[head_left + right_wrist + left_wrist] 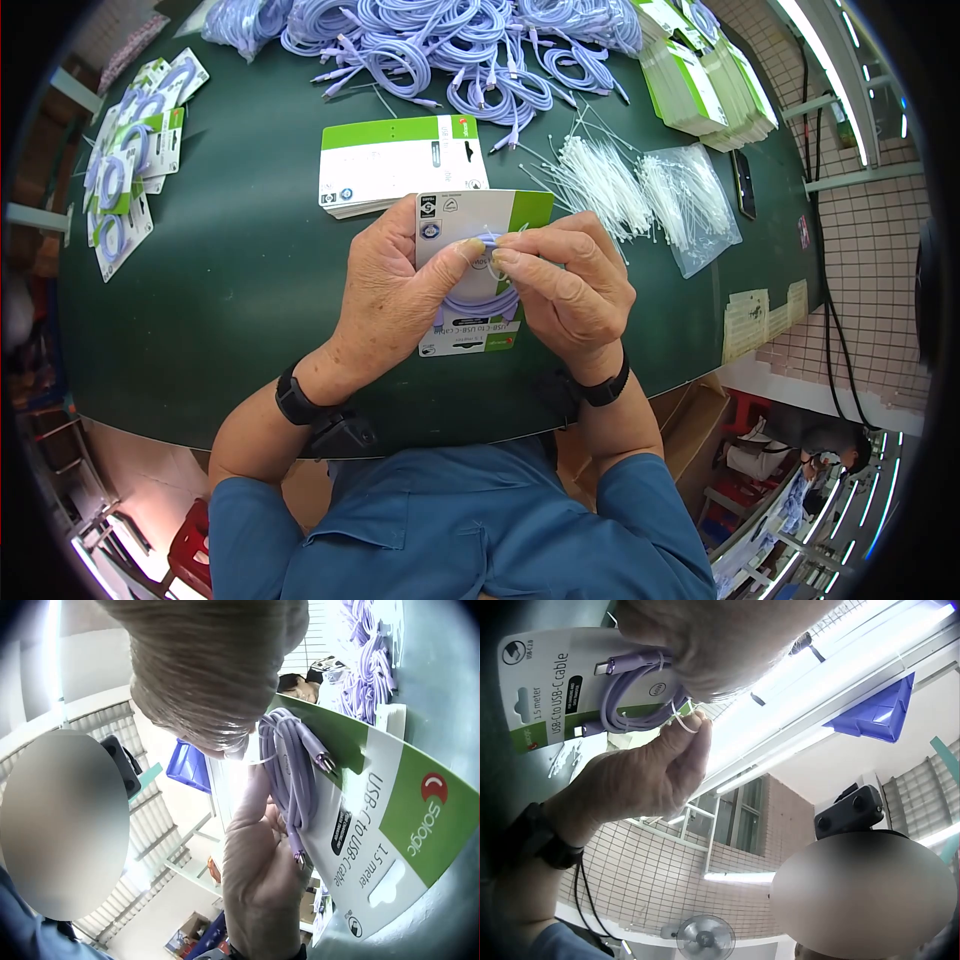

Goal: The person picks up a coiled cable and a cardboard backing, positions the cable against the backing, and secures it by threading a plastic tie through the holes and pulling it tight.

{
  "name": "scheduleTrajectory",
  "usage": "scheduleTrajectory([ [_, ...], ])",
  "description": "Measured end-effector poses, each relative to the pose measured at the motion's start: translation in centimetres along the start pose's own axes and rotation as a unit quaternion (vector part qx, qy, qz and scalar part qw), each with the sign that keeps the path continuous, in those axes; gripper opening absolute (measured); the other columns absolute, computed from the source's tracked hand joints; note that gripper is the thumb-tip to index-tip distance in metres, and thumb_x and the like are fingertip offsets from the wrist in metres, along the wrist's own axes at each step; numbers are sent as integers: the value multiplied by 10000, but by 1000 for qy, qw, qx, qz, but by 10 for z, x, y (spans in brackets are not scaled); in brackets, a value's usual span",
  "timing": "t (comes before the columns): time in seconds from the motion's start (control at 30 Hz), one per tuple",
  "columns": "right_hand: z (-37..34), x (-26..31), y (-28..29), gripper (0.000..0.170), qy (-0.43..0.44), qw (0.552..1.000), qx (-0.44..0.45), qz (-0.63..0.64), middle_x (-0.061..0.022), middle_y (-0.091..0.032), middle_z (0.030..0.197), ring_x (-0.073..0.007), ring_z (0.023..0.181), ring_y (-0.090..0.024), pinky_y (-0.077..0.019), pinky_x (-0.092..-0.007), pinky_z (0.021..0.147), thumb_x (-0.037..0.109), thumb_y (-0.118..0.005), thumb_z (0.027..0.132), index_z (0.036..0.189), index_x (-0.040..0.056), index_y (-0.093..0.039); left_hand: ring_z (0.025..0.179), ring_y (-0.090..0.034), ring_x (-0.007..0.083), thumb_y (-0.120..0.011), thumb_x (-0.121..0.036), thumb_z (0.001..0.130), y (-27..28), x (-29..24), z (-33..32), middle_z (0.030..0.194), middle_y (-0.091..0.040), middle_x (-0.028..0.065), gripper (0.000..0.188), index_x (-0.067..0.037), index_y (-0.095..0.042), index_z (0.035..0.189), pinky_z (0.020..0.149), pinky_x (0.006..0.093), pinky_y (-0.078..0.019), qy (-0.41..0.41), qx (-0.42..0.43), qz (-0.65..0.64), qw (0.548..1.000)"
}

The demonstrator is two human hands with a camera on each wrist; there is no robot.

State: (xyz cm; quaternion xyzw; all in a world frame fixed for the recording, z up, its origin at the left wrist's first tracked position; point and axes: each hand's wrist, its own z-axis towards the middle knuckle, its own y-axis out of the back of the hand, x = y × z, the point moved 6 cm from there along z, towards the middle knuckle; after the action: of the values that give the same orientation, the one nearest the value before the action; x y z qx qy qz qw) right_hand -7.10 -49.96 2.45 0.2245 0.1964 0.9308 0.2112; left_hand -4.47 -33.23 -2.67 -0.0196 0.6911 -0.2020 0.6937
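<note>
My left hand [385, 290] grips a white-and-green cardboard packaging card [532, 208], its thumb pressing near a coiled lilac USB-C cable [478, 306] that lies against the card. The right wrist view shows the cable's two metal plugs and the printed front of the card. Close beside the left thumb tip, my right hand [575, 285] pinches a thin white cable tie [679, 718] between thumb and forefinger. The tie forms a small loop at the coil. Its far end behind the card is hidden.
A stack of cards [385, 165] lies just beyond the hands. White cable ties [600, 185] and a bag of ties [690, 205] are to the right. Lilac cables [400, 40] heap at the back. Carded cables [140, 150] lie left; more cards [685, 90] stand back right.
</note>
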Motion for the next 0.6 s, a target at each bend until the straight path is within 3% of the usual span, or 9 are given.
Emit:
scheduleTrajectory([
  [0.2,2,-3,-1,402,-3,1000,-7,-1,-58,-776,991,-206,764,-650,-519,-314,604,-75,-844,697,1065,80,-791,1000,-723,130,-724,-74,1012,-1,1,0,1148,-765,96,306,22,-650,1293,879,301,-605,-11,-1,29,1000],
  [0.3,3,-9,-3,302,-44,999,18,22,-72,-783,960,-209,751,-649,-498,-305,622,-74,-836,801,1055,82,-780,994,-720,132,-737,-82,1004,-1,1,-2,1139,-765,94,311,18,-655,1286,875,305,-604,-28,-3,52,998],
  [0.6,7,-2,-2,324,-8,998,54,-29,-76,-783,958,-210,712,-640,-491,-309,583,-84,-823,748,1029,69,-771,982,-715,136,-758,-105,990,0,0,-2,1113,-766,106,304,12,-672,1257,861,311,-600,-40,2,113,993],
])
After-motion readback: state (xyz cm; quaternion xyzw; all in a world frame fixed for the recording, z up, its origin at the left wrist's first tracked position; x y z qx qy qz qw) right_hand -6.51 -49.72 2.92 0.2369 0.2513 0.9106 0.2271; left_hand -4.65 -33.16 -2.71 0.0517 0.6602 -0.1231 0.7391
